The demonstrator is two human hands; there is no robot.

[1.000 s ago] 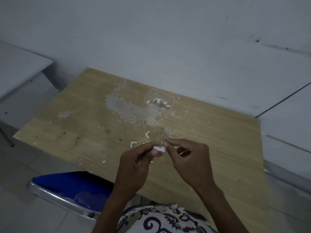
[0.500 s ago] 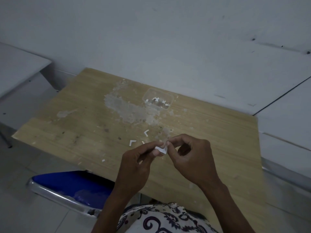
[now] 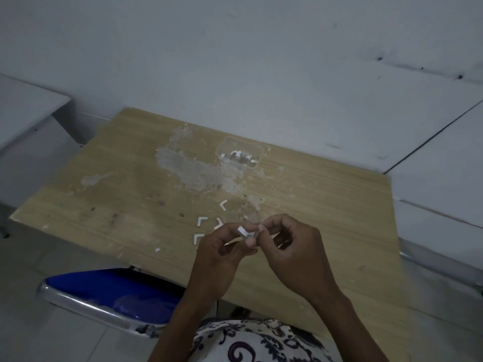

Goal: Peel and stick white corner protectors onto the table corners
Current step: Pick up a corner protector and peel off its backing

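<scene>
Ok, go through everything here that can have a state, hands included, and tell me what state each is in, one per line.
left hand: pinching the white corner protector
right hand: pinching the same piece
white corner protector: held above the table, not stuck on
loose white L-shaped pieces: lying flat on the wooden table
clear plastic container: open, white pieces inside
blue chair: unoccupied

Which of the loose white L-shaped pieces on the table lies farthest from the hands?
The L-shaped piece nearest the clear container; the others lie beside the left hand.

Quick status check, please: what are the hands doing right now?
Left hand and right hand both pinch one white corner protector above the table. Not yet stuck on. Nothing in the way.
</scene>
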